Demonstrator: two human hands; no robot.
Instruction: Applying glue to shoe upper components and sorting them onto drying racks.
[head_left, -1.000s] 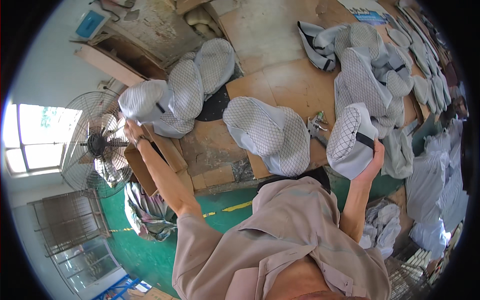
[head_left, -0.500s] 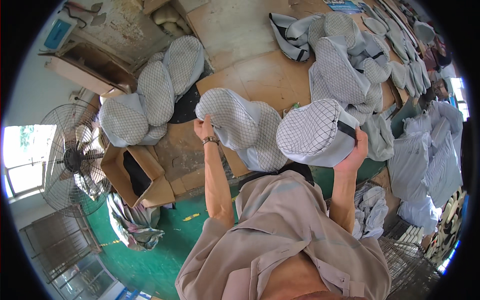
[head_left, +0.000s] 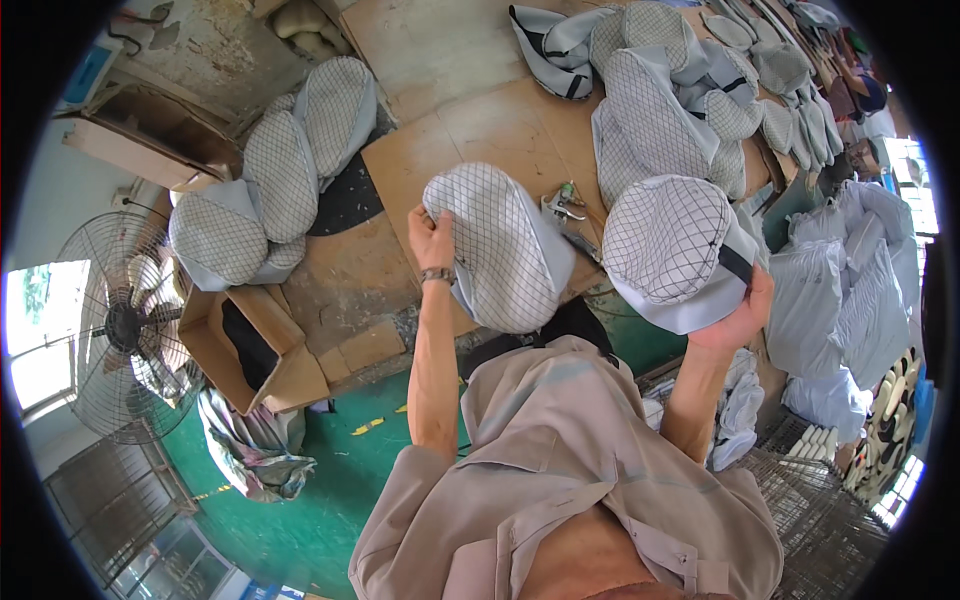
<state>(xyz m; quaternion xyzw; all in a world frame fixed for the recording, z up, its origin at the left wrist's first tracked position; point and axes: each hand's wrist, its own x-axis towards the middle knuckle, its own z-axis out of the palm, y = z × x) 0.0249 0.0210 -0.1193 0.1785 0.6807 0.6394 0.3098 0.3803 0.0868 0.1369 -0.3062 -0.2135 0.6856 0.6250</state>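
My left hand (head_left: pixel 433 238) is closed on the left edge of a long, rounded grey cover (head_left: pixel 495 245) with a dark grid pattern on its top, in front of my body over the bench edge. In my right hand (head_left: pixel 738 312) is a second cover (head_left: pixel 665 240) of the same kind, tilted, with smooth light-grey sides and a black strip (head_left: pixel 737 265). The fingers of that hand are partly hidden behind it. Between the two covers a metal trigger tool (head_left: pixel 563 205), resembling a spray gun, lies on the bench.
Several like covers lie in a group (head_left: pixel 305 150) at the left and in a heap (head_left: pixel 655 120) at the far right of the cardboard-covered bench (head_left: pixel 480 130). An open cardboard box (head_left: pixel 290 370) and a standing fan (head_left: pixel 125 325) are at the left, plastic-wrapped bundles (head_left: pixel 820 290) at the right.
My left hand has shifted right with its cover, which stands more upright and hides or has merged with the one beside it. My right hand's cover moved right; the trigger tool shows more fully.
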